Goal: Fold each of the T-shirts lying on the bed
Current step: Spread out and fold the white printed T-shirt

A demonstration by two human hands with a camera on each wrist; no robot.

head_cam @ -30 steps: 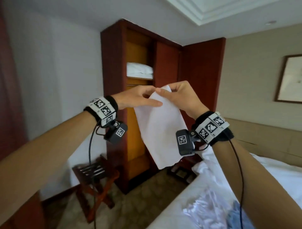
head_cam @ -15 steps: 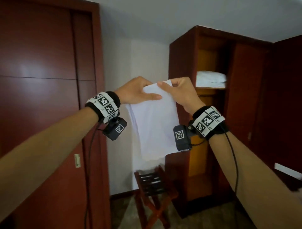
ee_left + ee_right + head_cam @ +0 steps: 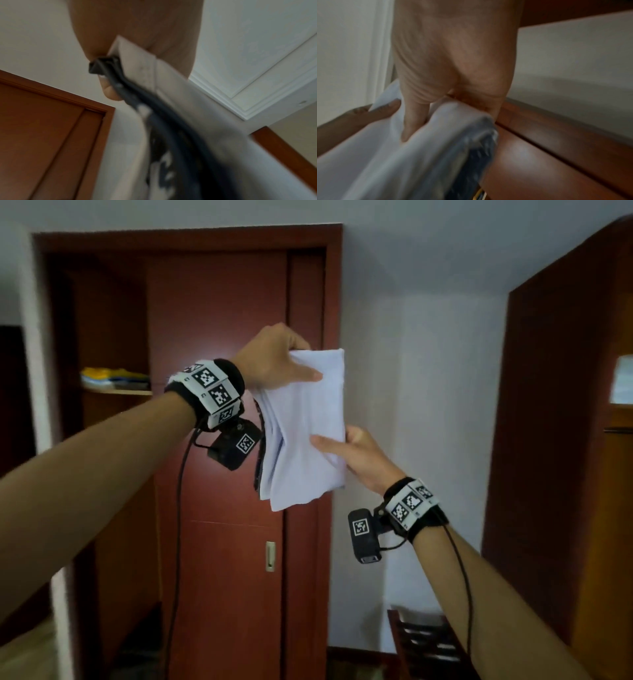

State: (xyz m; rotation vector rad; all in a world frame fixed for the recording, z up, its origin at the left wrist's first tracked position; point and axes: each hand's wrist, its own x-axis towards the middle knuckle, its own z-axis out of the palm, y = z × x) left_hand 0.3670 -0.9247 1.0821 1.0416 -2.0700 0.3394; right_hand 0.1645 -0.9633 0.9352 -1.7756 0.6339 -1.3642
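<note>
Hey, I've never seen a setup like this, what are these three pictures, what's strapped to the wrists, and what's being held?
No machine here: a person works with bare hands, wearing three cameras. The wide picture comes from a camera on the head; the two blurry close-ups come from small black cameras under each wrist, hung from bands printed with black-and-white squares.

The left hand grips the top of a folded white T-shirt, and the right hand holds its right edge lower down. The shirt hangs in the air, resting on nothing. The left wrist view shows a dark band along the shirt's edge.

Behind it stands a reddish wooden door. To the left, a shelf holds what look like stacked yellow and blue clothes. No bed is in view.
</note>
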